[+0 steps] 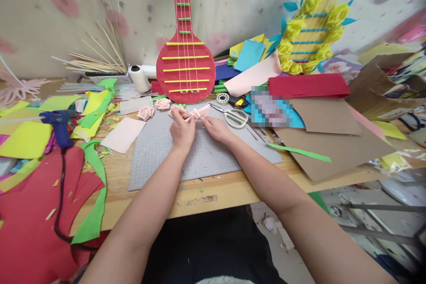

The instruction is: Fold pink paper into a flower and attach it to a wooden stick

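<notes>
Over the grey cutting mat (pixel 206 157), my left hand (pixel 183 129) and my right hand (pixel 217 130) are close together, both closed. Between their fingertips they pinch a pale pink crepe paper strip (pixel 202 111), gathered and folded in the middle, its wider end pointing up to the right. My fingers partly cover it. Pink paper roses (pixel 145 113) lie left of my hands along the mat's back edge; one is partly hidden behind my left hand. White-handled scissors (pixel 237 118) rest just right of my right hand.
A red paper-covered banjo shape (pixel 186 64) stands behind the mat. At the left is a blue glue gun (pixel 61 126) with its cord hanging down. Pale paper pieces (pixel 124 135) lie beside the mat. Brown cardboard (pixel 328 151) and a green strip (pixel 299 152) are at the right.
</notes>
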The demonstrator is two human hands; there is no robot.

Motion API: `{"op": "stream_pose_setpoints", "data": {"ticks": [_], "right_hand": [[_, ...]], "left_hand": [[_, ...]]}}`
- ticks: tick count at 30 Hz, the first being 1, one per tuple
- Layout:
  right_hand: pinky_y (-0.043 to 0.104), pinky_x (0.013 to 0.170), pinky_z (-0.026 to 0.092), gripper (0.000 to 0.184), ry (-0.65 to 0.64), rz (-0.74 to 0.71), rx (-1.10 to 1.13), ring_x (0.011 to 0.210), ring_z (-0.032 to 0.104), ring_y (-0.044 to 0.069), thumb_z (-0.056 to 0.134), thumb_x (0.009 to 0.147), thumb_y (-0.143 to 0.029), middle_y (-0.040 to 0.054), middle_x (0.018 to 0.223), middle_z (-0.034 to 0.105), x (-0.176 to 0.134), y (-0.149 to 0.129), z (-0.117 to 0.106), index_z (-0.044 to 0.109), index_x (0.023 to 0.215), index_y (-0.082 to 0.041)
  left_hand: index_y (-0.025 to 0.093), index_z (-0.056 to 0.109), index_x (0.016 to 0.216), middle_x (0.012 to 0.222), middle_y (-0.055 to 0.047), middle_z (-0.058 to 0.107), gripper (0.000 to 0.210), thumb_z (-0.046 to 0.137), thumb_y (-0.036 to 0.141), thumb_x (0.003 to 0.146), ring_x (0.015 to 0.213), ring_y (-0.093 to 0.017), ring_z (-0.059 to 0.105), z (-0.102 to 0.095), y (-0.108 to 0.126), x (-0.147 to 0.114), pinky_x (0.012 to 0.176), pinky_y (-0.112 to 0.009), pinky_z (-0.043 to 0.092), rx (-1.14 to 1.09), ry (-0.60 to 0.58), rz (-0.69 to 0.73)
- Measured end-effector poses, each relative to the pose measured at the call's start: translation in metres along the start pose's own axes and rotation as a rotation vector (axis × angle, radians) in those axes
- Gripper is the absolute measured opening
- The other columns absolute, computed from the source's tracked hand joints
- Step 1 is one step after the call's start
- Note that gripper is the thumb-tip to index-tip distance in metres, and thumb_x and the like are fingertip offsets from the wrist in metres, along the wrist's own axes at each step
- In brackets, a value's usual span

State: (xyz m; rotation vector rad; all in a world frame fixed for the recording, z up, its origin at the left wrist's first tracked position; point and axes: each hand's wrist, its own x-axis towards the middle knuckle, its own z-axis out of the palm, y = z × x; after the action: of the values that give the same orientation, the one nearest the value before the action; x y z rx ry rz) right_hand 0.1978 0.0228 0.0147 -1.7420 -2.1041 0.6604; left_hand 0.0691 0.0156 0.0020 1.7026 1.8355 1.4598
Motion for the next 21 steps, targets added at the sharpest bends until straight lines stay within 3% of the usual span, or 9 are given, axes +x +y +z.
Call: {"op": "stream_pose_setpoints", "data": {"ticks": [5,13,21], "right_hand": [[0.030,0.073,0.040,0.075,-0.001,0.056,-0.111,0.090,0.061,0.025,0.015,0.080,-0.073,0.0097,0.093,0.068,-0.0019,-0.0041,-0.0006,0.066,0.088,-0.019],[0.026,0.068,0.036,0.055,0.056,-0.032,-0.110,0.085,0.060,0.020,0.025,0.089,-0.058,0.0085,0.096,0.067,-0.0040,-0.0052,0.0020,0.063,0.093,-0.019],[0.026,0.062,0.033,0.066,0.108,0.066,-0.106,0.078,0.060,0.019,0.024,0.082,-0.070,0.0088,0.084,0.067,-0.0020,-0.0109,0.0042,0.065,0.091,-0.019]], "left_hand": [[0.024,0.033,0.088,0.078,-0.001,0.065,0.031,0.059,0.023,0.072,0.081,-0.020,0.065,0.0001,0.0029,-0.0021,0.073,-0.031,0.046,0.040,0.010,-0.024],[0.025,0.034,0.085,0.078,0.001,0.065,0.032,0.060,0.019,0.069,0.079,-0.018,0.066,0.0003,-0.0003,0.0010,0.074,-0.031,0.047,-0.079,0.095,-0.064],[0.024,0.037,0.092,0.087,-0.002,0.068,0.032,0.060,0.014,0.071,0.087,-0.017,0.066,0.0010,-0.0011,-0.0023,0.080,-0.031,0.047,-0.139,0.035,-0.023]]}}
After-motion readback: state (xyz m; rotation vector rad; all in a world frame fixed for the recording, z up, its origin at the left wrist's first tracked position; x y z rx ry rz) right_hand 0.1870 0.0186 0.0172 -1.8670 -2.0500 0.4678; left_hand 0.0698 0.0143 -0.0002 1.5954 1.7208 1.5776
